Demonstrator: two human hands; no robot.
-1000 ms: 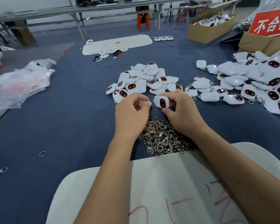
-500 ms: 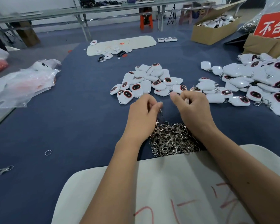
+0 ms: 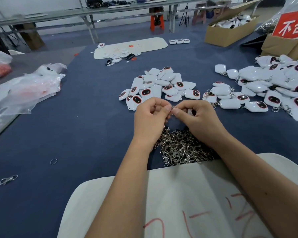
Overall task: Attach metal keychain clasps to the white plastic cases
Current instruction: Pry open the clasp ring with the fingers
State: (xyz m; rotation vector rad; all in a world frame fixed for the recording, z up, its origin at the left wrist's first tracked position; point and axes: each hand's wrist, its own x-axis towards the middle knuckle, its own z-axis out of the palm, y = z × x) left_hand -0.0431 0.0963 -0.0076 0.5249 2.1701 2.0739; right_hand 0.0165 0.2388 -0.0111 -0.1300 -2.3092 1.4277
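My left hand (image 3: 150, 117) and my right hand (image 3: 200, 121) meet fingertip to fingertip above the blue table. Between the tips they pinch a small metal keychain clasp (image 3: 172, 108). A bit of a white plastic case (image 3: 189, 111) shows inside the curled fingers of my right hand; most of it is hidden. Under the hands lies a heap of loose metal clasps (image 3: 182, 149). Beyond the hands sits a pile of white cases with dark red-rimmed faces (image 3: 162, 85). To the right is a larger spread of cases with clasps hanging from them (image 3: 265, 86).
A white mat with red marks (image 3: 187, 194) lies under my forearms. A loose ring (image 3: 53, 161) and a loose clasp (image 3: 8, 179) lie at the left. Plastic bags (image 3: 24, 90) sit far left. Cardboard boxes (image 3: 220, 34) and a red sign (image 3: 292, 26) stand at the back right.
A second ago my right hand held a white case in plain sight beside my left hand. Both hands have since closed together on a clasp, and the case is mostly hidden in my right hand.
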